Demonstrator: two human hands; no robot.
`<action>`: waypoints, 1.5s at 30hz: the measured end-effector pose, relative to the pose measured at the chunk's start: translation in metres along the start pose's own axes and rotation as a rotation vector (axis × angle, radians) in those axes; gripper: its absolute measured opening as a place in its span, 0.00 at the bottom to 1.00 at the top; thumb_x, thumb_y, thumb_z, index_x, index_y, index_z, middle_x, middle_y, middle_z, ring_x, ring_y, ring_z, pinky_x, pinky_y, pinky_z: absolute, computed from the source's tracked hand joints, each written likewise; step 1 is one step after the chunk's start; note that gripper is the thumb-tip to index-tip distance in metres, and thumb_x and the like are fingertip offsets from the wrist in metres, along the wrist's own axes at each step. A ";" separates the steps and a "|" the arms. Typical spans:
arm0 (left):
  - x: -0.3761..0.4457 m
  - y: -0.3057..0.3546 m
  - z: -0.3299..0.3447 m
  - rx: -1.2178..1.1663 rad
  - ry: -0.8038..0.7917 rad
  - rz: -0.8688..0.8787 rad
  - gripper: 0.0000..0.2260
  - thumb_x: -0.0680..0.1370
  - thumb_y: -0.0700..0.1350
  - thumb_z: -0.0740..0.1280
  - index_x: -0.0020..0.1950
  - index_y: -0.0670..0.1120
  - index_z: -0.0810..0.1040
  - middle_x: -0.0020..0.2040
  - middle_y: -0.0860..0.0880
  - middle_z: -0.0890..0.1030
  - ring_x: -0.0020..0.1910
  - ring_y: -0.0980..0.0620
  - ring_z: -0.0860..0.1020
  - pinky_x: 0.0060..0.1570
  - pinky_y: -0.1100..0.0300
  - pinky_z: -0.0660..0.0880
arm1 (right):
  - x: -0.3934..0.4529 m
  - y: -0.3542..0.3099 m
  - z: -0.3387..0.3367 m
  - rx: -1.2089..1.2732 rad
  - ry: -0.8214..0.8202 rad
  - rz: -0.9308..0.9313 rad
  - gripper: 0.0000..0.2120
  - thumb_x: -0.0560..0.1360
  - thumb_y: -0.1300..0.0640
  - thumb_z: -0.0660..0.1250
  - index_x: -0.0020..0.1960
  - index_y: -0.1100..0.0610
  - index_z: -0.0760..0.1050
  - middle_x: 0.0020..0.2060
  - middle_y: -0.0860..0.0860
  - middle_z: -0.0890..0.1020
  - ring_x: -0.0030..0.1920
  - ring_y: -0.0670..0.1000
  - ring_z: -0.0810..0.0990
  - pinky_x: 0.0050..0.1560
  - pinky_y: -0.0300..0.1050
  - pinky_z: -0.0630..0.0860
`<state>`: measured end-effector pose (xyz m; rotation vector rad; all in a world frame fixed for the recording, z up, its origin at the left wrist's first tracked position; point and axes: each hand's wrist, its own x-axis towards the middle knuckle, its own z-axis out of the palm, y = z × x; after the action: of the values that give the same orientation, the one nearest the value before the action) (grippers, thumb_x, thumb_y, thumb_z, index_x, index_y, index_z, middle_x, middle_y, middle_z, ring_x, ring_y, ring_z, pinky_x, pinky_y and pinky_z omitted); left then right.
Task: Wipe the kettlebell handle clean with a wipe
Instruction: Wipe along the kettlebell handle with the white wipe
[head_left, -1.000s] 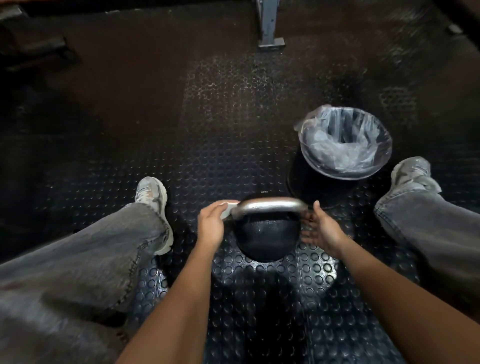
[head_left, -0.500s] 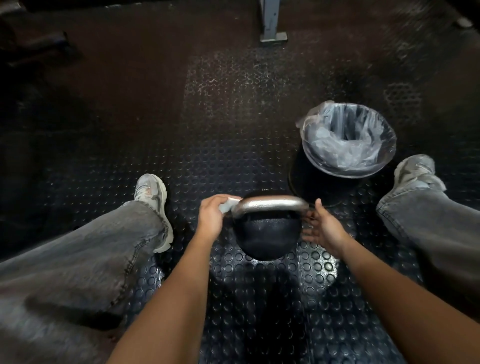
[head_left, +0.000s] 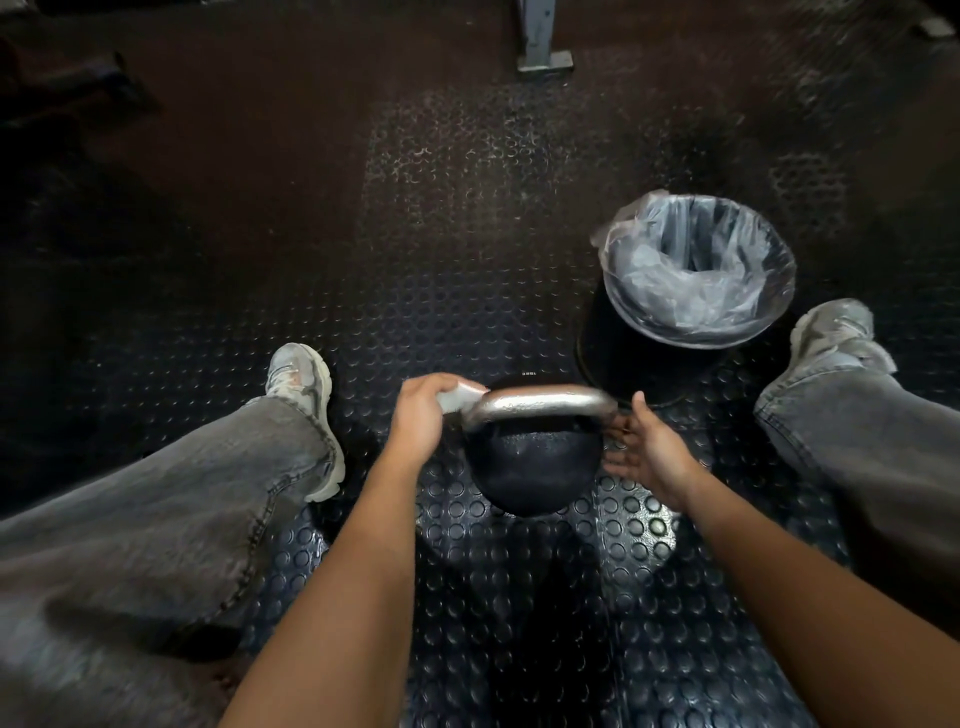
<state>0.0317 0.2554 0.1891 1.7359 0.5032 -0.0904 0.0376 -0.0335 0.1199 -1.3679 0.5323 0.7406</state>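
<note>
From the head view, a person sits on the studded rubber floor (head_left: 467, 270) with legs spread, and the kettlebell (head_left: 535, 467) stands upright on it between them, close in front of the body. Its bright metal handle (head_left: 540, 402) arches across the top, left to right. The left hand (head_left: 421, 415) has its fingers curled round a folded white wipe (head_left: 460, 397) and presses it against the left end of the handle, where the bar bends down toward the ball; I judge the wiping is in progress at that corner, with the long top run and the right bend not yet covered from what shows. The right hand (head_left: 649, 452) is spread, fingers straight and apart, laid against the right side of the kettlebell just below the handle's end, holding nothing; it seems placed there to steady the weight so the rubbing does not rock it. Whether the palm truly touches the ball I cannot tell, as that side is dark. A lined bin (head_left: 696, 270) stands just beyond and to the right of the kettlebell, probably for dropping the wipe afterwards. The left shoe (head_left: 304, 384) lies well to the left, the right shoe (head_left: 836, 332) beside the bin. Open floor stretches far ahead toward a metal post foot (head_left: 543, 52), so a sweep along the handle has free room; only the bin crowds the right end.
</note>
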 end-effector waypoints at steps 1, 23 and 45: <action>-0.001 0.005 -0.004 -0.005 0.019 0.032 0.12 0.78 0.38 0.61 0.41 0.45 0.83 0.40 0.54 0.80 0.40 0.61 0.75 0.44 0.72 0.69 | -0.001 0.001 0.000 0.004 -0.003 -0.003 0.30 0.79 0.31 0.49 0.63 0.51 0.76 0.59 0.51 0.81 0.58 0.59 0.79 0.65 0.58 0.74; 0.004 -0.016 -0.026 0.305 -0.152 -0.140 0.12 0.73 0.50 0.63 0.42 0.52 0.87 0.46 0.49 0.86 0.50 0.47 0.82 0.52 0.52 0.74 | -0.005 0.001 0.000 0.032 0.013 0.005 0.30 0.80 0.32 0.50 0.63 0.52 0.76 0.57 0.50 0.82 0.57 0.56 0.81 0.55 0.53 0.77; 0.014 0.011 -0.011 0.118 -0.217 -0.182 0.17 0.76 0.46 0.60 0.37 0.52 0.88 0.44 0.46 0.87 0.42 0.52 0.82 0.45 0.55 0.78 | -0.002 0.006 -0.003 0.002 -0.015 -0.002 0.35 0.78 0.30 0.50 0.69 0.53 0.74 0.68 0.54 0.77 0.61 0.56 0.79 0.52 0.51 0.78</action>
<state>0.0459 0.2680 0.1970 1.7667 0.5027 -0.4410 0.0322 -0.0365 0.1168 -1.3600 0.5194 0.7479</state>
